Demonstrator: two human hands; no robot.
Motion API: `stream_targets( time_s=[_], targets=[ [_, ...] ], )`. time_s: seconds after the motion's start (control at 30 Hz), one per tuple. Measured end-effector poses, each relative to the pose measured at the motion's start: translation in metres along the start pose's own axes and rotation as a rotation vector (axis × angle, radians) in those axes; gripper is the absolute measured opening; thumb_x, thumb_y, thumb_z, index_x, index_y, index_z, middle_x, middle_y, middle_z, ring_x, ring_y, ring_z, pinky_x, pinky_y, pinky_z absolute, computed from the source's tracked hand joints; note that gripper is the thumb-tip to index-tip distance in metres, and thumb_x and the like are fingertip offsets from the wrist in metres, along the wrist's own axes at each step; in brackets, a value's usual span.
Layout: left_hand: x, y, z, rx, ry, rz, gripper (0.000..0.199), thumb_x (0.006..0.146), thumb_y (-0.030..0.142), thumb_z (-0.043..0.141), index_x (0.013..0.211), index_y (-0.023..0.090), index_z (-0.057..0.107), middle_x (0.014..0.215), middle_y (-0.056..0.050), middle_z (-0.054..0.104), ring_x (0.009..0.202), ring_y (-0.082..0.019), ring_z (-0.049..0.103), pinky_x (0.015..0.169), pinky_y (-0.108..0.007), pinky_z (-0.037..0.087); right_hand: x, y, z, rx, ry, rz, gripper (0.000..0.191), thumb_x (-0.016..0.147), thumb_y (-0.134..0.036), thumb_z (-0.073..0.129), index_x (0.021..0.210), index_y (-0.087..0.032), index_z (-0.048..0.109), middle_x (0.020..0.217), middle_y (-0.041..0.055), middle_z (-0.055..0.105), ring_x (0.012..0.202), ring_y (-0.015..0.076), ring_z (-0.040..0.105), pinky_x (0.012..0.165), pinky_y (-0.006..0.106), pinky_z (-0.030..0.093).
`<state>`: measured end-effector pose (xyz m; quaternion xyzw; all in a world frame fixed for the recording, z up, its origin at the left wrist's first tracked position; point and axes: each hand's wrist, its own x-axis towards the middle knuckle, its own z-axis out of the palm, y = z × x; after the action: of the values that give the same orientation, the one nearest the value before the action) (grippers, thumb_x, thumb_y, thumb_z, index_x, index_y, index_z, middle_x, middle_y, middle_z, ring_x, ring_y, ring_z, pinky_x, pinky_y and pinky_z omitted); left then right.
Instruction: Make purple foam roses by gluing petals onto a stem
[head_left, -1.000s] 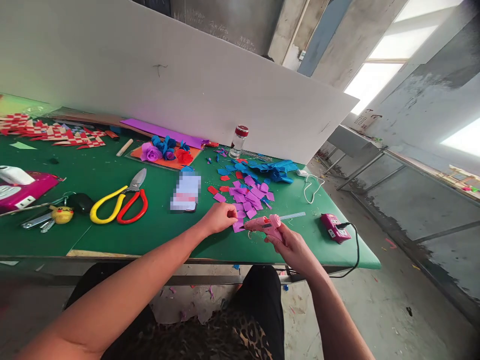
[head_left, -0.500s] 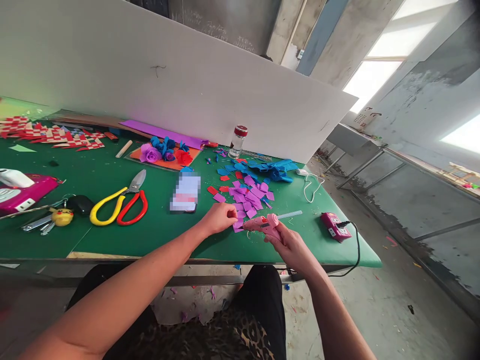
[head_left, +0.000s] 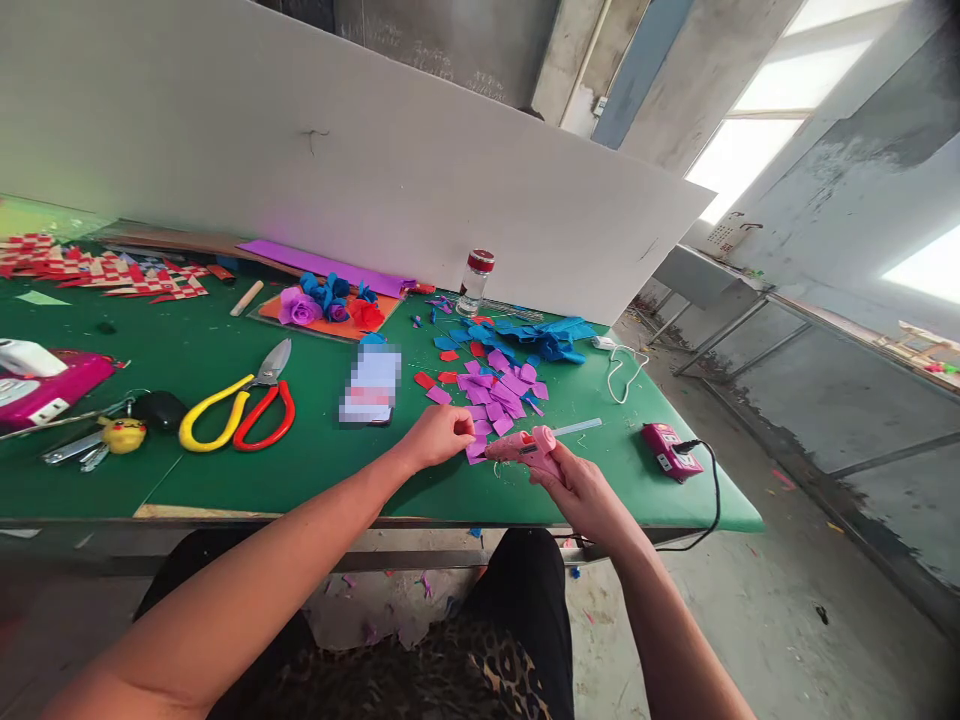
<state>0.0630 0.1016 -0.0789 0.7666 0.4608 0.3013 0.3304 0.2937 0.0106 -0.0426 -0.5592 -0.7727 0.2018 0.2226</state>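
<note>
My right hand (head_left: 581, 487) is wrapped round a pink hot glue gun (head_left: 529, 450), with a clear glue stick (head_left: 577, 427) poking out of its back end. The gun's nozzle points left, close to the fingertips of my left hand (head_left: 439, 437). Those fingers are pinched together; whatever they hold, if anything, is too small or hidden to make out. Just beyond both hands lies a loose pile of purple paper petals (head_left: 506, 395), with a few red pieces (head_left: 425, 380) at its left. Blue crepe paper pieces (head_left: 555, 340) are heaped behind.
Left of my hands lie a phone (head_left: 371, 385), scissors with yellow and red handles (head_left: 241, 405) and keys with a yellow figure (head_left: 124, 434). Finished paper flowers (head_left: 330, 300) and a glass jar (head_left: 475, 285) stand at the back. A corded magenta power strip (head_left: 670, 452) sits at right.
Both hands stay almost where they were. The glue stick's rear end has shifted very slightly left, toward the gun.
</note>
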Motion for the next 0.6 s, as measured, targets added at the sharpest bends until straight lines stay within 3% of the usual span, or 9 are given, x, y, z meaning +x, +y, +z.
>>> stream_targets(
  time_s=[0.23, 0.6],
  targets=[
    [0.0004, -0.0014, 0.0006, 0.003, 0.006, -0.001, 0.007, 0.067, 0.019, 0.059, 0.063, 0.018, 0.065, 0.062, 0.001, 0.065, 0.061, -0.015, 0.058, 0.058, -0.025, 0.040, 0.0007, 0.0004, -0.0005, -0.054, 0.029, -0.001, 0.043, 0.091, -0.032, 0.045, 0.132, -0.017, 0.048, 0.086, 0.0056, 0.071, 0.076, 0.0221, 0.064, 0.065, 0.028, 0.046],
    [-0.0002, -0.0006, 0.0001, -0.008, -0.002, -0.004, 0.007, 0.067, 0.018, 0.059, 0.062, 0.018, 0.064, 0.062, 0.001, 0.065, 0.060, -0.014, 0.057, 0.057, -0.025, 0.040, 0.0016, 0.0036, -0.0007, -0.094, 0.036, -0.019, 0.044, 0.091, -0.034, 0.044, 0.131, -0.017, 0.049, 0.085, 0.0059, 0.070, 0.073, 0.0220, 0.063, 0.065, 0.029, 0.046]
  ],
)
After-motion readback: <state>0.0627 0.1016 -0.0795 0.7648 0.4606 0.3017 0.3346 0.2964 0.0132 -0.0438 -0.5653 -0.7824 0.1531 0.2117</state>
